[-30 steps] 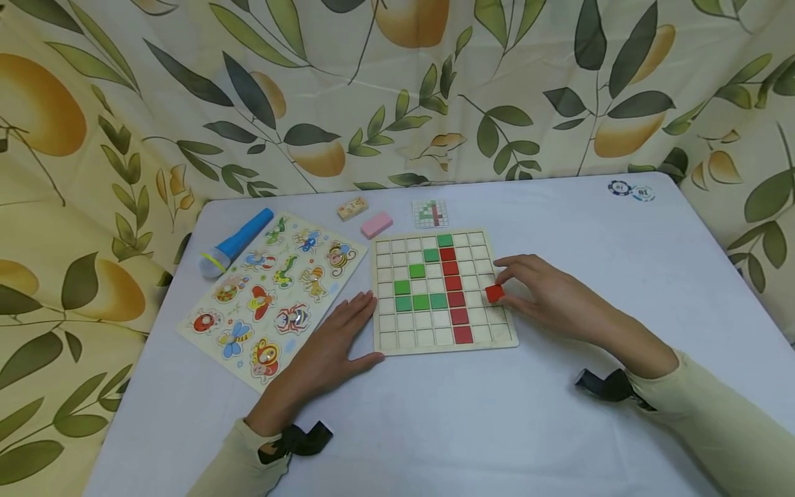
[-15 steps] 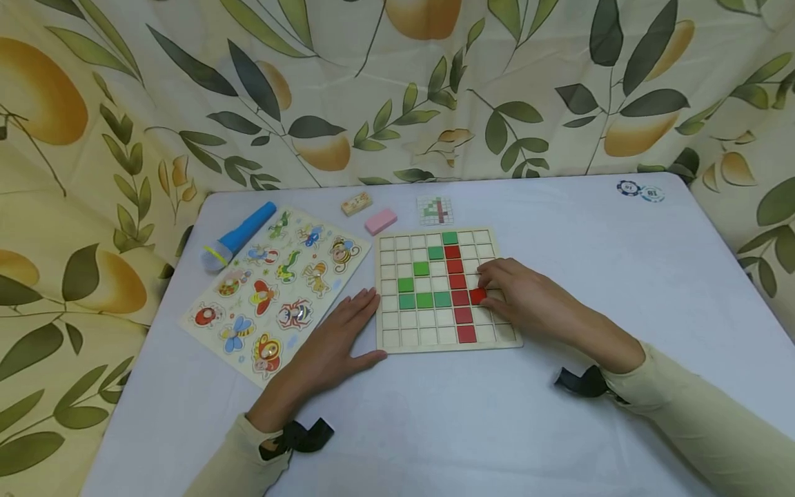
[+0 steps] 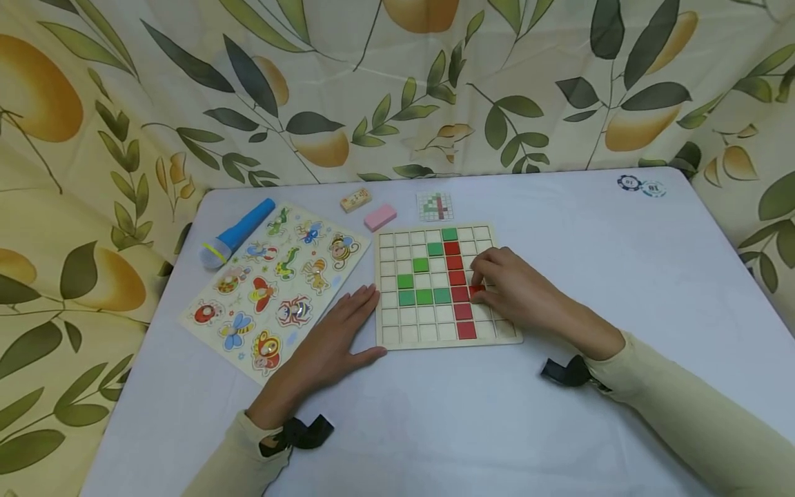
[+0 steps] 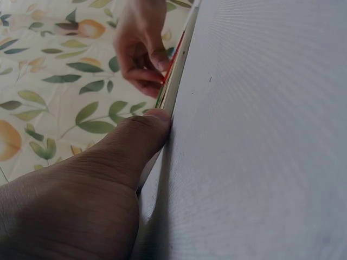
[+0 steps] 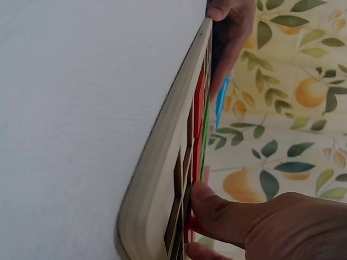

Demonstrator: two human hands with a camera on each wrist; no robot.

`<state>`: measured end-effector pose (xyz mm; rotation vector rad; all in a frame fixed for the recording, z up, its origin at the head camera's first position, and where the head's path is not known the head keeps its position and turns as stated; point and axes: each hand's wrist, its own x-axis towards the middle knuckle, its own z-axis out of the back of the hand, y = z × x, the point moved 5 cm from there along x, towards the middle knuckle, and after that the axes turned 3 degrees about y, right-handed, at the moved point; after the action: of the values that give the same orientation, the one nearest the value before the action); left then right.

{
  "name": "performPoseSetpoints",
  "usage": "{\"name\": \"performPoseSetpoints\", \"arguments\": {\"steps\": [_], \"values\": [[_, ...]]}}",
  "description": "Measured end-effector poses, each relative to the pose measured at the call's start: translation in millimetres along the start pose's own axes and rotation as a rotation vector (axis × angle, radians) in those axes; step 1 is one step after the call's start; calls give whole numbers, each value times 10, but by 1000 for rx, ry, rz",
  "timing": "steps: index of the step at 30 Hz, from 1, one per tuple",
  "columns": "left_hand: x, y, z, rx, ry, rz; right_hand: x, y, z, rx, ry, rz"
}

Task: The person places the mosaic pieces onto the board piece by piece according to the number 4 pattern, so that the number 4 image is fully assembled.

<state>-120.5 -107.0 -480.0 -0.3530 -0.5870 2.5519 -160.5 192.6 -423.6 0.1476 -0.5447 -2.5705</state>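
Note:
A wooden grid board (image 3: pixel 428 337) lies mid-table, holding green tiles (image 3: pixel 424 297) and a column of red tiles (image 3: pixel 462 310). My right hand (image 3: pixel 506 286) rests on the board and pinches a small red tile (image 3: pixel 477 290) at a cell right of the red column. In the right wrist view the thumb (image 5: pixel 222 214) presses by the red tile (image 5: pixel 191 221) at the board (image 5: pixel 162 162). My left hand (image 3: pixel 332 338) lies flat on the table, fingers straight, touching the board's left edge. The left wrist view shows its thumb (image 4: pixel 130 146) against the board edge (image 4: pixel 176 70).
An insect puzzle sheet (image 3: pixel 273 283) and a blue flashlight (image 3: pixel 239 231) lie at the left. A pink block (image 3: pixel 380 216), a small wooden block (image 3: pixel 355 199) and a pattern card (image 3: pixel 435 206) sit behind the board. Two poker chips (image 3: pixel 641 185) rest at the far right corner.
My right hand moved the red tile leftward from the board's right side to a cell beside the red column. The left hand stayed in place.

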Motion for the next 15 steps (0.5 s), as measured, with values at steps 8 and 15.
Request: {"name": "performPoseSetpoints", "arguments": {"steps": [8,15], "values": [[59,13,-42,-31,7,8,-3,-51,-48,-40,-6,15],[5,37,14,-180,-29,7,-81,4,8,-29,-57,46]]}}
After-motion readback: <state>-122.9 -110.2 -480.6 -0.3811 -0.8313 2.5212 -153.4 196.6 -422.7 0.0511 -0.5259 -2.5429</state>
